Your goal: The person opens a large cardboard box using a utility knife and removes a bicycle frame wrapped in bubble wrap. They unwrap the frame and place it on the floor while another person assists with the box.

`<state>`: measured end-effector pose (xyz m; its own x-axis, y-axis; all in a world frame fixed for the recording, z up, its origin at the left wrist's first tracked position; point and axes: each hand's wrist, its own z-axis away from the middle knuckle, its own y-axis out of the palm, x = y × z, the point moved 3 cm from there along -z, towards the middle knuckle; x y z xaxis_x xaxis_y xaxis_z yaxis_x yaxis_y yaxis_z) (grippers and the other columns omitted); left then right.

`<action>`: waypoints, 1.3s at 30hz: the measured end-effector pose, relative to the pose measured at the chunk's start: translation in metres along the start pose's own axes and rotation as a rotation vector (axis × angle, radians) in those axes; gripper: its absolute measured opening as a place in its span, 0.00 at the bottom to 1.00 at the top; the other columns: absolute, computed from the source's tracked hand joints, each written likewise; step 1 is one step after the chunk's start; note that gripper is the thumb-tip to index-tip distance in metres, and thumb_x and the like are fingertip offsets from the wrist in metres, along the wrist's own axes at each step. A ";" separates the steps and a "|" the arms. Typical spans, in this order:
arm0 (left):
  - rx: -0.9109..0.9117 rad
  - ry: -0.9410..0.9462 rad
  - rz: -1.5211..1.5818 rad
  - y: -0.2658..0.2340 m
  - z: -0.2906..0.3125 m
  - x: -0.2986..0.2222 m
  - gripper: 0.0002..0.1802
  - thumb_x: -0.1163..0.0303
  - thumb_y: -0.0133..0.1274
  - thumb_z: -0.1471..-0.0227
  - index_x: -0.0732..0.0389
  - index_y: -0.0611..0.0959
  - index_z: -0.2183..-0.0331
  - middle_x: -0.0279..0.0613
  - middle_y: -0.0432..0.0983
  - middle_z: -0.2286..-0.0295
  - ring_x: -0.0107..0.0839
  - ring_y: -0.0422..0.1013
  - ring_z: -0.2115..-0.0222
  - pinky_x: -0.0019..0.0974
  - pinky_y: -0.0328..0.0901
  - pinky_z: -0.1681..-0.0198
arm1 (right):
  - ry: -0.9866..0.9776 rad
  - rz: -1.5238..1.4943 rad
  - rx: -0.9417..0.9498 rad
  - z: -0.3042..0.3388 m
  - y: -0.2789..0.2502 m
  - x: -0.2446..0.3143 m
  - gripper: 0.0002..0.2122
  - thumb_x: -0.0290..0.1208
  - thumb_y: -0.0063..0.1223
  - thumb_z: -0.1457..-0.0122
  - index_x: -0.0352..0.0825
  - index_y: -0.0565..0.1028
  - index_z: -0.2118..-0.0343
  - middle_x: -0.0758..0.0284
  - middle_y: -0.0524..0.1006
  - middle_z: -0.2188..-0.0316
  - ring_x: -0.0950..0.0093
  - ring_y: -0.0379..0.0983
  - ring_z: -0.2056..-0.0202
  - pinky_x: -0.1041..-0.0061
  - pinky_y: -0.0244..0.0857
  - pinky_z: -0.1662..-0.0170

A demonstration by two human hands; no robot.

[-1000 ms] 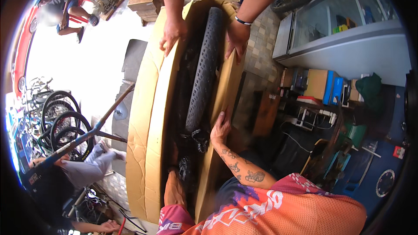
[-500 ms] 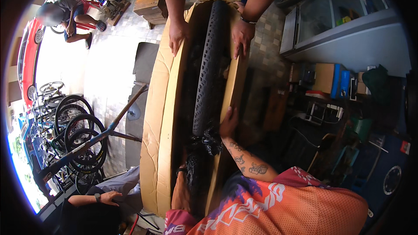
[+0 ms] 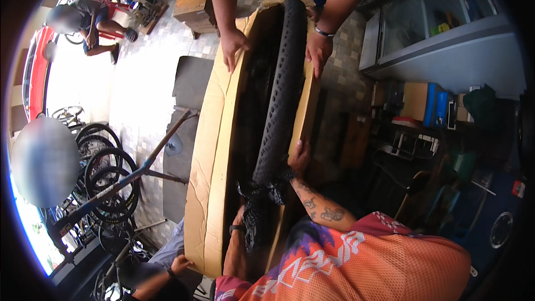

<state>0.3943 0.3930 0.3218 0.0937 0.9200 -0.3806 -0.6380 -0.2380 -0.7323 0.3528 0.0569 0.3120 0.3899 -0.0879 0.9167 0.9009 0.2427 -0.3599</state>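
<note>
Right hand (image 3: 299, 157) is set against the right wall of a long cardboard carton (image 3: 209, 189) in the head view, thumb pointed away from the body. Its fingers are mostly hidden, so whether the wall is pinched or just pressed can't be told. Left hand (image 3: 241, 213) is sunk inside the carton along the left wall, right beside some crumpled black plastic wrap (image 3: 253, 226); its fingers are lost in the dark, so no telling there if anything is gripped.

The knobby tyre (image 3: 285, 72) is seated lengthwise in the carton's opening, nearer the right wall, with its near end by the wrap. Up at the far end, the walls are held by a co-worker's left-side hand (image 3: 233, 49) and right-side hand (image 3: 318, 50), and the near left corner is touched by another person's hand (image 3: 181, 264).

Judging from that, a steadying step seems to be in hand: carton braced, contents being handled from inside. What's probably called for next is a solid hold low on the wrapped part, with the walls kept from closing in.

Pose-wise, the left forearm is run nearly straight up from the lower edge, while the right one is slanted in from the lower right, outside the carton.
</note>
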 end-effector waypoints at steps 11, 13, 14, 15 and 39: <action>0.096 0.021 -0.010 0.027 0.006 -0.006 0.25 0.60 0.46 0.26 0.65 0.78 0.38 0.60 0.78 0.43 0.49 0.75 0.42 0.49 0.67 0.36 | 0.178 -0.414 0.692 -0.132 0.009 0.183 0.23 0.44 0.42 0.25 0.27 0.73 0.41 0.60 0.78 0.48 0.69 0.78 0.51 0.66 0.70 0.41; 0.115 -0.004 0.028 0.023 -0.002 -0.016 0.25 0.60 0.46 0.26 0.66 0.78 0.38 0.60 0.78 0.43 0.49 0.76 0.42 0.49 0.67 0.36 | 0.433 -0.669 0.851 -0.143 0.025 0.224 0.25 0.52 0.45 0.26 0.29 0.76 0.46 0.59 0.81 0.52 0.65 0.79 0.53 0.58 0.71 0.38; 0.133 -0.011 0.046 0.021 -0.005 -0.020 0.25 0.60 0.46 0.26 0.66 0.78 0.38 0.60 0.78 0.43 0.49 0.76 0.42 0.49 0.67 0.36 | 0.460 -0.718 0.909 -0.147 0.029 0.238 0.27 0.55 0.46 0.28 0.30 0.76 0.49 0.60 0.81 0.56 0.64 0.79 0.55 0.57 0.71 0.37; 0.139 -0.015 0.057 0.017 -0.007 -0.023 0.25 0.60 0.46 0.26 0.66 0.78 0.38 0.60 0.78 0.43 0.49 0.76 0.42 0.49 0.67 0.36 | 0.501 -0.837 1.048 -0.146 0.030 0.249 0.28 0.58 0.46 0.29 0.30 0.76 0.50 0.61 0.80 0.58 0.65 0.79 0.57 0.57 0.72 0.38; 0.270 -0.016 0.109 0.018 -0.014 -0.010 0.25 0.60 0.45 0.26 0.66 0.79 0.38 0.60 0.79 0.44 0.47 0.77 0.44 0.48 0.68 0.38 | 0.040 -0.331 0.711 -0.163 -0.003 0.193 0.25 0.49 0.51 0.31 0.29 0.72 0.46 0.62 0.76 0.51 0.67 0.74 0.50 0.63 0.68 0.40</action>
<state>0.3926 0.3752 0.3046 0.0027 0.8990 -0.4380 -0.8244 -0.2459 -0.5098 0.4568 -0.1182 0.4617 0.1405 -0.2949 0.9451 0.6383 0.7567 0.1412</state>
